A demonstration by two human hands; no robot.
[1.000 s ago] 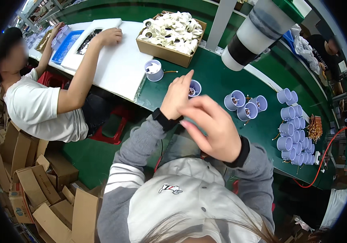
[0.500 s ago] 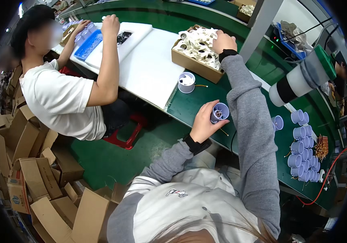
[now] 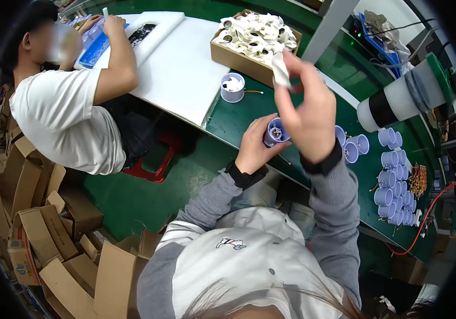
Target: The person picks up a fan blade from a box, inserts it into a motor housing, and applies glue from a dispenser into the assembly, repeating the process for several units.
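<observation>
My left hand is wrapped round a small lavender cylindrical housing, its mouth turned up toward me. Inside the housing spokes and a little metal centre show. Above and right of it, my right hand pinches a white fan impeller between thumb and fingers, clear of the housing. Many similar white impellers with dark round hubs fill a cardboard box just beyond. Another lavender housing with a white impeller in it and a wire lead stands on the green table, left of my hands.
Several lavender housings stand grouped at the right, beside a bundle of wires. A white jar with a green lid is at the far right. White foam covers the left table, where a co-worker sits. Cardboard boxes lie lower left.
My right hand has come out of the impeller box and back toward me with one impeller. My left hand keeps hold of the housing. The whole view has shifted slightly.
</observation>
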